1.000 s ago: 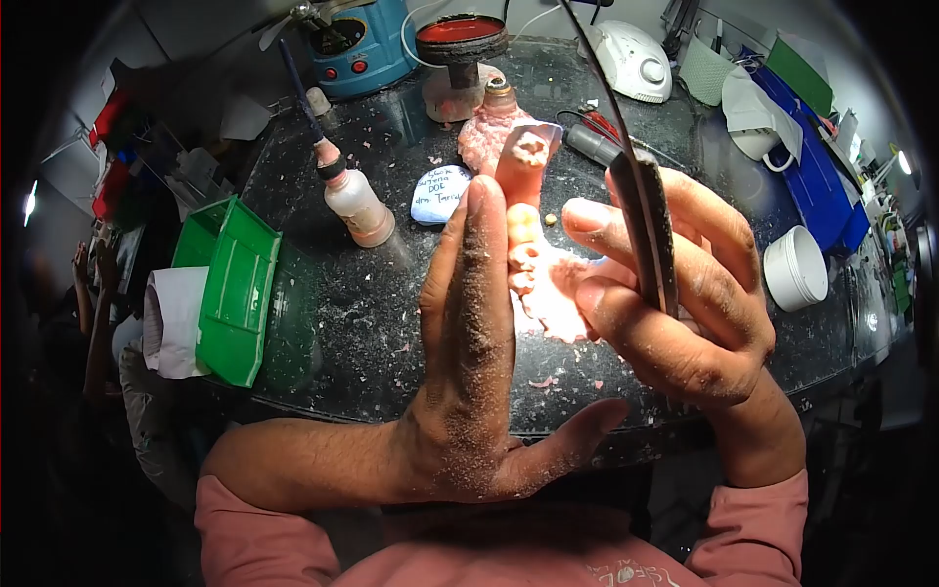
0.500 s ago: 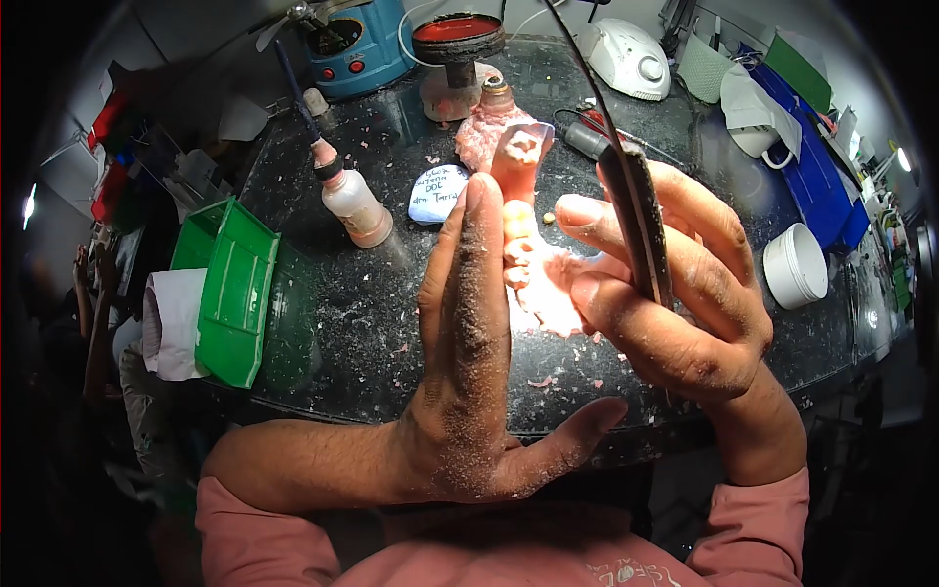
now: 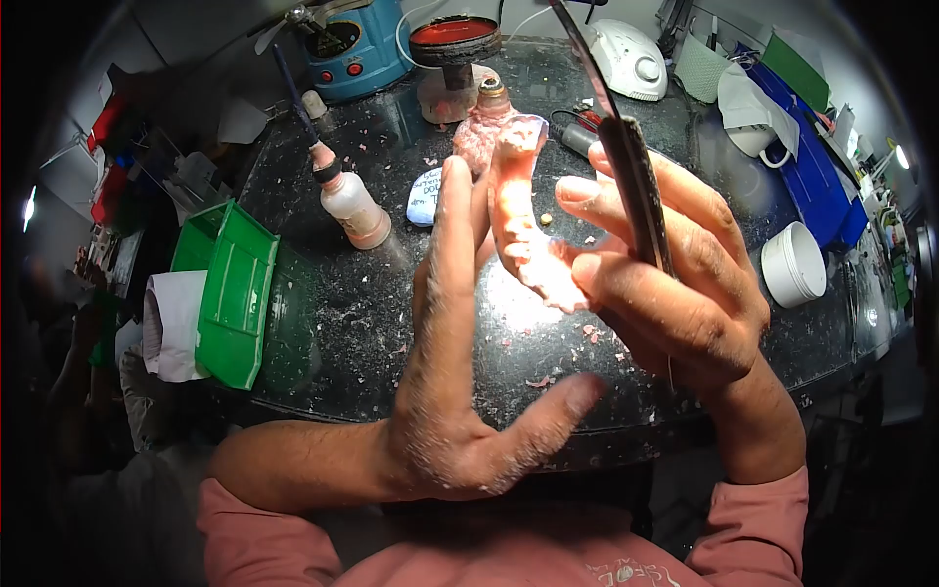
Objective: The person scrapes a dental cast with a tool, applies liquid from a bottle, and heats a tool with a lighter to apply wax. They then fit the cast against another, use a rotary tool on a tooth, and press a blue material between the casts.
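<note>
My right hand pinches one end of a pink dental wax-up with teeth between thumb and fingers, above the bench. The same hand also holds a knife with a dark handle, its long narrow blade slanting up and away. My left hand is upright beside the wax-up, fingers stretched together and thumb spread wide, with whitish dust on the skin. Strong light washes out part of the wax-up. Behind it a lumpy pink-crusted burner with a metal top is partly hidden.
A white bottle and a green bin stand on the left. Farther back are a blue machine and a dish of red wax. A labelled white piece lies mid-bench. Right: a white tub. Scraps litter the black bench.
My left hand has shifted left, opening a gap to the wax-up. The wax-up has turned and tilted in my right hand, and the knife's blade has swung slightly.
</note>
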Motion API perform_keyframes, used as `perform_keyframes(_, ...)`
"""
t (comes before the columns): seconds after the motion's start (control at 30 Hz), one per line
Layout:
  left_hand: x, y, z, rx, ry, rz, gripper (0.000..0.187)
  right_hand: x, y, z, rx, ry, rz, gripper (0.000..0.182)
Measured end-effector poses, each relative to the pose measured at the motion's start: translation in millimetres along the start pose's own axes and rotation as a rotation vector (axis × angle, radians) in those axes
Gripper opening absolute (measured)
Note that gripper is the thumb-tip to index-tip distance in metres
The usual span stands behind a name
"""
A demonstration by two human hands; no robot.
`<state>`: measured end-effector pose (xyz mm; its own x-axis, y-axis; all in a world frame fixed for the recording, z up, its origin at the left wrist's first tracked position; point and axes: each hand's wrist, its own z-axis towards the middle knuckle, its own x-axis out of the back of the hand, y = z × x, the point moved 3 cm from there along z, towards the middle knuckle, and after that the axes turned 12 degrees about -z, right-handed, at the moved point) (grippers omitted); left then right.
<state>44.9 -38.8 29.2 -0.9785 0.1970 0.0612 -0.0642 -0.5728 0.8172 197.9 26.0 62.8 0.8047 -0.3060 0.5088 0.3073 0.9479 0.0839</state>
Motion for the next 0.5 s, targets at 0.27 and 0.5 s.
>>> perform_keyframes(0.27, 10, -10, 12, 0.296, 0.241, -0.665, 0.084, -11, 13, -1, 0.076, -0.096, 0.094, 0.04)
perform_keyframes(0.5, 30, -21, 16, 0.327, 0.323, -0.86, 0.063, -5, 56, 1, -0.694, 0.178, 0.435, 0.036)
